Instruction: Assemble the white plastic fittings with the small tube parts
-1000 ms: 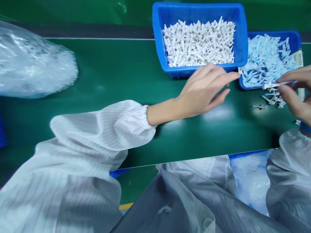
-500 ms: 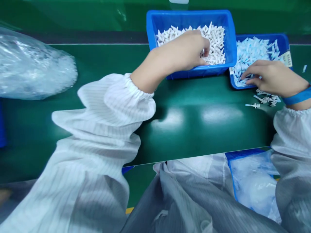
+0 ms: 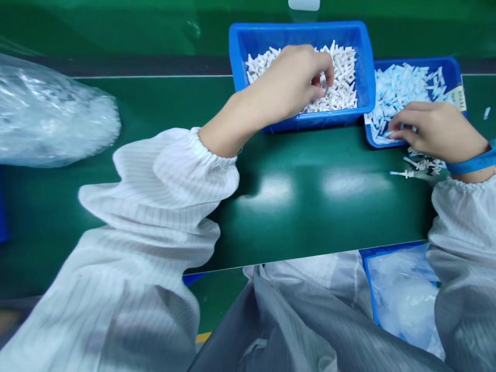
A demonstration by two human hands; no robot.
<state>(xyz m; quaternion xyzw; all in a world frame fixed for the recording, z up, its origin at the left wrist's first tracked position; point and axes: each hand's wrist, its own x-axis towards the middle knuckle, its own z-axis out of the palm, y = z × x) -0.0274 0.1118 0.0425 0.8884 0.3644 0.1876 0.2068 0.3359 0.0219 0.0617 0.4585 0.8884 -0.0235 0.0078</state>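
Observation:
My left hand reaches into the larger blue bin, fingers curled in a pinch among the small white plastic parts. What it holds is hidden. My right hand rests at the front lip of the smaller blue bin, fingers bent over the pale blue-and-white parts; whether it grips one I cannot make out. A few loose white parts lie on the green surface just below that hand. A blue band circles my right wrist.
A large clear plastic bag of parts lies at the far left on the green belt. Below the belt's near edge, at the right, a blue crate lined with a plastic bag sits by my lap.
My left hand went from above the belt into the white-parts bin and curled shut. My right hand lowered from holding a part near the right edge to the smaller bin's lip.

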